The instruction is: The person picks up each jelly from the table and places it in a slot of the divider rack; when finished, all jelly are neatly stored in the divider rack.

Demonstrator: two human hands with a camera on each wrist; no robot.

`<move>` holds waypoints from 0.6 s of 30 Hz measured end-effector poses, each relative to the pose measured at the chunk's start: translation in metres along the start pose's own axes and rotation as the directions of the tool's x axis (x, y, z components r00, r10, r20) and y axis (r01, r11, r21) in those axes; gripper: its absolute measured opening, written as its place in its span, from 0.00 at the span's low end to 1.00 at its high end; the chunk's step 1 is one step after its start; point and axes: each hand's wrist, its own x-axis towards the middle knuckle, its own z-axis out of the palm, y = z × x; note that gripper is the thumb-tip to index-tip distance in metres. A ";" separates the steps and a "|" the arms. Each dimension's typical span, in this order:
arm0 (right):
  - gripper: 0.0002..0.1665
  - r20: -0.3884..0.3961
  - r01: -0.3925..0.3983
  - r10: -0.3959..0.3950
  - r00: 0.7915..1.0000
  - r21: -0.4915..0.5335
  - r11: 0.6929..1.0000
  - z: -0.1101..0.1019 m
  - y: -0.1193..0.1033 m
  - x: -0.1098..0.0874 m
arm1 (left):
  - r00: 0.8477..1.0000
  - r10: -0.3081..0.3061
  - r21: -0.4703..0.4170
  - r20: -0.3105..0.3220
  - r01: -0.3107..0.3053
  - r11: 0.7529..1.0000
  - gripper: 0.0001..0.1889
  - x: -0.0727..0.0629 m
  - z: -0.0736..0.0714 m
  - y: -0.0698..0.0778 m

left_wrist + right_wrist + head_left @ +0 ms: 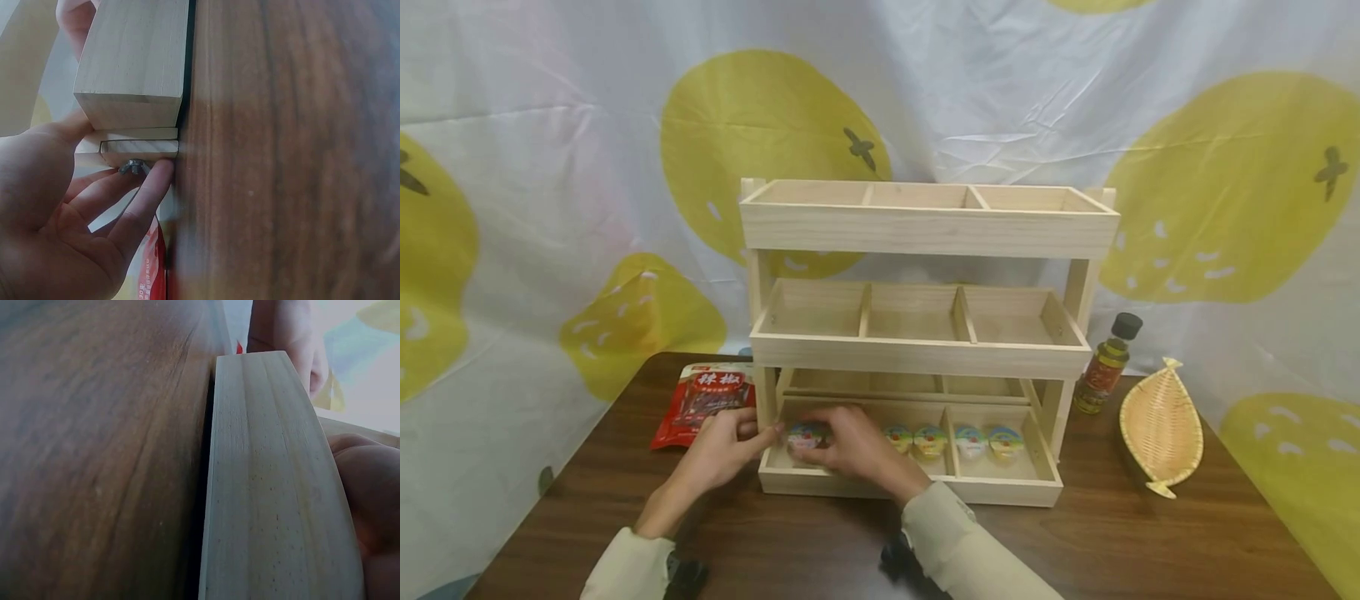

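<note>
A three-tier wooden rack (pixel 917 357) stands on the table, its trays split into compartments. My left hand (pixel 722 450) holds the rack at the left end of the bottom tray (pixel 910 490). In the left wrist view, the fingers of that left hand (pixel 81 206) reach round the rack's side beside a dark wing nut (pixel 133 166). My right hand (pixel 853 446) dips into the bottom tray's left part, thumb and fingers around a small lidded jelly cup (pixel 805 438), partly covered. The right wrist view has the right hand (pixel 372 494) behind the tray's front board (pixel 275 481).
More jelly cups (pixel 929 442) sit in the bottom tray's middle and right compartments. A red packet of dried chillies (pixel 711 398) lies left of the rack. To the right are an oil bottle (pixel 1105 367) and a leaf-shaped woven basket (pixel 1163 429). A patterned curtain (pixel 985 100) hangs behind.
</note>
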 end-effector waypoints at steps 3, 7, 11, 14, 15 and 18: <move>0.28 0.004 -0.009 0.009 1.000 0.023 1.000 0.000 0.000 0.000 | 1.000 0.000 0.009 -0.003 0.000 1.000 0.26 0.000 0.000 0.000; 0.26 0.001 -0.018 0.018 1.000 0.041 0.999 0.000 0.001 -0.001 | 1.000 -0.001 0.005 -0.006 0.001 1.000 0.25 0.000 0.000 0.000; 0.24 -0.010 -0.015 0.015 1.000 0.046 0.999 0.000 0.001 -0.002 | 1.000 -0.002 -0.001 -0.003 0.002 1.000 0.25 -0.001 0.000 0.000; 0.24 -0.016 -0.014 0.014 1.000 0.045 0.999 0.000 0.002 -0.002 | 1.000 -0.007 0.000 0.000 0.007 1.000 0.25 -0.001 0.000 0.001; 0.24 -0.016 -0.014 0.015 1.000 0.045 0.999 0.000 0.002 -0.002 | 1.000 -0.008 0.000 0.001 0.008 1.000 0.25 -0.001 0.000 0.001; 0.24 -0.011 -0.021 0.021 1.000 0.050 0.999 0.000 0.003 -0.002 | 1.000 -0.012 0.005 -0.001 0.012 1.000 0.25 0.000 0.000 0.001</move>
